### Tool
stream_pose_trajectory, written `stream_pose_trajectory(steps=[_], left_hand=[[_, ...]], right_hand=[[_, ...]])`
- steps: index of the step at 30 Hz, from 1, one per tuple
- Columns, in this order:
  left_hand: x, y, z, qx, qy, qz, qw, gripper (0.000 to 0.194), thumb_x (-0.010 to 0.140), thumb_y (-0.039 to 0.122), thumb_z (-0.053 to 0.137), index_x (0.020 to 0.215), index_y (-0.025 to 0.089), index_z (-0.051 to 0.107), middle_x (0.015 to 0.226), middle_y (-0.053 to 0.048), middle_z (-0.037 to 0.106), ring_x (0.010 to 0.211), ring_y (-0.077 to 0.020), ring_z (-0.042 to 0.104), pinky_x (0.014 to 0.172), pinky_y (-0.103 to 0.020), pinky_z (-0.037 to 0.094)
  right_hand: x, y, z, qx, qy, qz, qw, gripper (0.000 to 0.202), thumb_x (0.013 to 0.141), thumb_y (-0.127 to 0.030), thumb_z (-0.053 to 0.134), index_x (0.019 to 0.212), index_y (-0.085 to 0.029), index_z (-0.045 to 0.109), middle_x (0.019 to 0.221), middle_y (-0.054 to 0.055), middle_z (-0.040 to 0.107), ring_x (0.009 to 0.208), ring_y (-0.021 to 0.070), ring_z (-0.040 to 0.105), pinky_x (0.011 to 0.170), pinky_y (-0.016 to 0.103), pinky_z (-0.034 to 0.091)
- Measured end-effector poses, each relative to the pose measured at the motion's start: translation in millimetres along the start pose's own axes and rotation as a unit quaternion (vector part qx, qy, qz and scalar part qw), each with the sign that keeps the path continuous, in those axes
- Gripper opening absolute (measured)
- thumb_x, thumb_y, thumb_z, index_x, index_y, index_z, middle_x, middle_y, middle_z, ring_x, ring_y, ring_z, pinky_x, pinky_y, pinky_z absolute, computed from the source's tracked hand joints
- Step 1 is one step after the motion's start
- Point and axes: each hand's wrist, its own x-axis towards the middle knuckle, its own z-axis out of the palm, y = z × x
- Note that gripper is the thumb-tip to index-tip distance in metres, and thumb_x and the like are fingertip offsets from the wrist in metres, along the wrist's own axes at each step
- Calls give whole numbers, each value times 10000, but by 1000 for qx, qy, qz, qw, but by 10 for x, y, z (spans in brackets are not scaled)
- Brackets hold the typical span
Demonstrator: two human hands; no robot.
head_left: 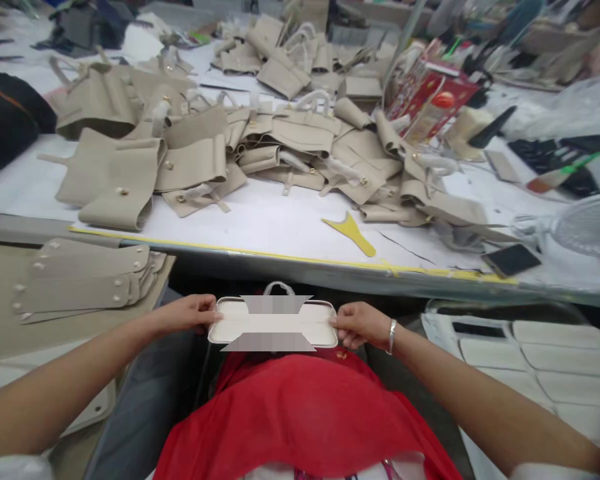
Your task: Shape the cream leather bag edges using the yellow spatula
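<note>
Above my lap, a cream rounded-corner panel (230, 327) is stretched level between my two hands. It looks like a bag base with raised edges; a grey blocky patch hides part of its middle. My left hand (200, 313) pinches its left end. At the opposite end, the fingers of my right hand (359, 325) are closed on the edge, with a silver bracelet at that wrist. A pale loop handle (279, 288) shows just behind the panel. Red cloth (305, 407) covers my lap below.
Beige bag pieces (300, 133) with metal fittings heap across the white table (275, 217). Near its front edge lie a yellow scraper-like tool (351, 233) and a black phone (513, 259). Strap-shaped panels (90, 273) stack at left; cream pieces (555, 347) lie at right.
</note>
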Motion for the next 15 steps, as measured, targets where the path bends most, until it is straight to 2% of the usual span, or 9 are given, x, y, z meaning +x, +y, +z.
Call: stream_pose_trajectory(steps=[2,4,5,6,8,10,13,15], left_hand=[[23,134,46,95,68,76,990,419,658,483,647,916,166,553,937,-44,629,904,-218,593,740,-272,482],[73,332,189,166,129,150,966,533,695,456,614,1133,172,510,1192,-77,549,1099,-238,508,905,-310,420],[116,447,293,192,142,181,954,566,722,443,585,1205,172,469,1262,-86,502,1149,-235,472,951,-321,386],[171,568,409,217,134,210,944,572,744,423,564,1242,167,445,1280,-91,490,1157,-228,468,967,-324,370],[307,798,639,250,79,254,931,555,764,367,547,1269,171,426,1199,-78,561,1072,-205,533,931,-307,394],[441,975,809,274,26,277,921,519,775,316,533,1266,181,437,1086,-54,630,973,-187,584,869,-280,422],[559,1088,902,306,5,294,905,408,780,272,517,1177,181,541,1017,-39,663,911,-176,607,830,-247,428],[577,1081,892,319,6,305,898,326,788,256,506,1086,186,618,1013,-28,667,898,-165,611,829,-224,422]], right_hand=[[14,37,-18,-60,59,-103,991,372,647,-442,708,763,-161,494,573,-21,570,471,82,531,427,181,441],[35,52,-25,-114,118,-235,958,416,651,-419,706,904,-166,494,644,-22,576,539,92,539,513,209,470],[44,47,-21,-141,140,-291,936,450,657,-409,702,970,-166,489,710,-8,590,583,99,548,566,226,481],[51,33,-13,-171,153,-334,914,474,669,-399,694,1024,-163,487,787,14,603,630,108,559,618,243,487],[58,-14,13,-250,155,-391,872,458,712,-367,659,1087,-157,501,906,58,610,711,131,571,695,273,480],[58,-69,37,-344,146,-433,820,384,760,-333,609,1096,-159,537,931,75,615,766,155,569,730,289,459],[69,-116,47,-445,143,-470,749,262,843,-318,503,1030,-166,605,899,84,621,791,171,564,718,280,431],[88,-116,38,-468,146,-481,727,265,884,-314,438,990,-170,634,881,85,622,783,164,567,693,259,418]])
